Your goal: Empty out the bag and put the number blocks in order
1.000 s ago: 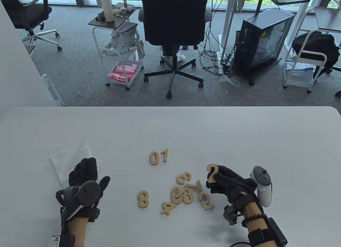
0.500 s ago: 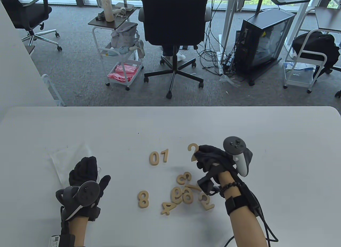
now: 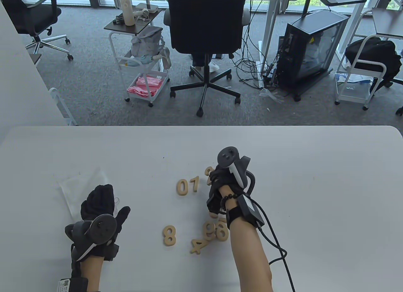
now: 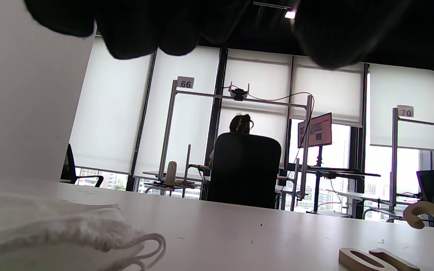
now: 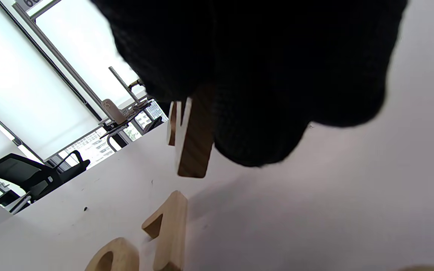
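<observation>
White bench (image 3: 315,178), office chairs beyond: my right hand (image 3: 225,181) pinches the wooden 2 (image 3: 208,172) just right of the 1 (image 3: 194,184), upright and poised to land beside it, while my left hand (image 3: 100,207) rests loose-fingered on the emptied bag (image 3: 74,186).

you have two gloved hands on the table: your left hand (image 3: 100,207) and your right hand (image 3: 220,186). one white drawstring bag (image 3: 80,186) lies flat. count the wooden number blocks you can see: one 0 (image 3: 182,187), one 1 (image 3: 194,183), one 8 (image 3: 169,235), one 4 (image 3: 198,246), two overlapping round digits (image 3: 215,231) that read as 6 or 9, and one block (image 3: 208,173) pinched in your right hand. that makes seven; others under your forearm can't be counted.
</observation>
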`<state>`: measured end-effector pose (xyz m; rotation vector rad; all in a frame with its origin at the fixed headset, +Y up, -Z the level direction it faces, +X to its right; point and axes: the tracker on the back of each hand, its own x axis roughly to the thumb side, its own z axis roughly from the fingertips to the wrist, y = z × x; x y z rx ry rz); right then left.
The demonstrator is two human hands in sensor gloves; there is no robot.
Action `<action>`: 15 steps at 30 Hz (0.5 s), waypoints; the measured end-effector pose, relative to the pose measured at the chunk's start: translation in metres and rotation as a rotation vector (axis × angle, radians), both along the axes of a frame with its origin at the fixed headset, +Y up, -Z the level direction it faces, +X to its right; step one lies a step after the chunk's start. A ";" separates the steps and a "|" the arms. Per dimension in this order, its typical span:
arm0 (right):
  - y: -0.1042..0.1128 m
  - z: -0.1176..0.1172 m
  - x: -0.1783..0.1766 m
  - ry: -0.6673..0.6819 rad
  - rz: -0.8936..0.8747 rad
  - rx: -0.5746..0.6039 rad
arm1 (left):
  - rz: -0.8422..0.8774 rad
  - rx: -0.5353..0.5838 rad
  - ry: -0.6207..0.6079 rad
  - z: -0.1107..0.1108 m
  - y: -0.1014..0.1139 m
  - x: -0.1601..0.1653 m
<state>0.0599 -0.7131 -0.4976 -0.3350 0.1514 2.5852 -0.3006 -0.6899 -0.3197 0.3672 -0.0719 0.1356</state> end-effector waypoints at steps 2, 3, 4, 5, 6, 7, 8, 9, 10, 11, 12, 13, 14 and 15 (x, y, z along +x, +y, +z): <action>-0.006 -0.005 -0.005 -0.003 0.025 -0.012 | -0.002 -0.001 -0.001 0.000 0.000 0.000; -0.009 -0.006 -0.007 -0.001 0.042 -0.018 | 0.000 0.000 -0.001 0.000 0.000 0.000; -0.011 -0.008 -0.009 0.007 0.060 -0.024 | 0.002 0.000 -0.001 0.000 0.000 0.000; -0.015 -0.010 -0.012 0.018 0.086 -0.033 | 0.003 0.000 -0.001 0.000 0.000 0.000; -0.016 -0.010 -0.013 0.016 0.096 -0.035 | 0.003 -0.001 -0.001 0.000 0.000 0.000; -0.019 -0.011 -0.015 0.020 0.108 -0.033 | 0.002 -0.003 -0.001 0.000 0.000 0.000; -0.022 -0.012 -0.017 0.018 0.112 -0.037 | 0.002 -0.005 -0.001 0.000 0.000 0.000; -0.023 -0.013 -0.019 0.015 0.118 -0.039 | 0.002 -0.006 -0.001 0.000 0.000 0.000; -0.025 -0.014 -0.020 0.016 0.130 -0.042 | 0.003 -0.005 0.001 0.000 0.000 0.000; -0.027 -0.015 -0.021 0.023 0.130 -0.045 | 0.005 -0.003 0.001 0.000 0.000 -0.001; -0.028 -0.016 -0.022 0.020 0.128 -0.050 | 0.006 -0.002 0.001 0.000 0.000 -0.001; -0.029 -0.016 -0.024 0.013 0.140 -0.052 | 0.006 -0.002 0.001 0.000 0.000 -0.001; -0.030 -0.017 -0.025 0.023 0.172 -0.045 | 0.005 -0.003 0.002 0.000 0.000 -0.001; -0.030 -0.018 -0.026 0.028 0.198 -0.044 | 0.005 -0.004 0.002 0.000 0.000 -0.001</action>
